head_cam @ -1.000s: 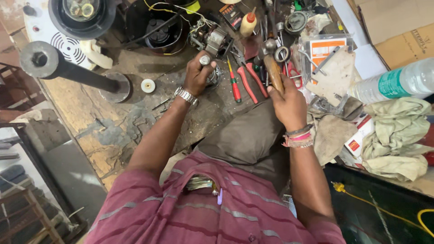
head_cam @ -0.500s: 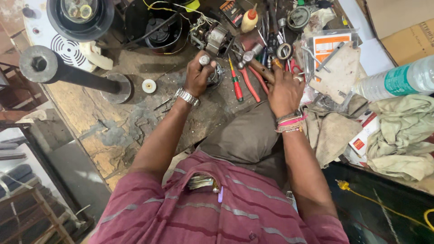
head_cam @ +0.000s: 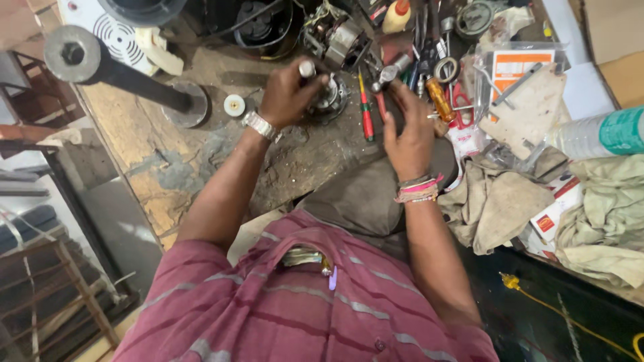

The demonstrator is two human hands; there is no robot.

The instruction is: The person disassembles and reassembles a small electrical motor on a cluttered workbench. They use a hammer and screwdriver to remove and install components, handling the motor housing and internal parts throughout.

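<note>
A cluttered, grimy workshop corner under soft, even light.

A stained, worn wooden workbench (head_cam: 144, 144) fills the middle; a rusty metal-framed stool (head_cam: 64, 295) stands at lower left on a pale grey floor (head_cam: 117, 218), and crumpled beige cloths (head_cam: 604, 221) lie heaped at right.

orange-and-white flat packet (head_cam: 513, 67) at top right; teal-labelled clear bottle (head_cam: 600, 134) lying beside it.

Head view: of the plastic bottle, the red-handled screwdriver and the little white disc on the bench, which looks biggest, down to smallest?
1. Plastic bottle, partly cut off by the edge.
2. Red-handled screwdriver.
3. White disc.
</note>
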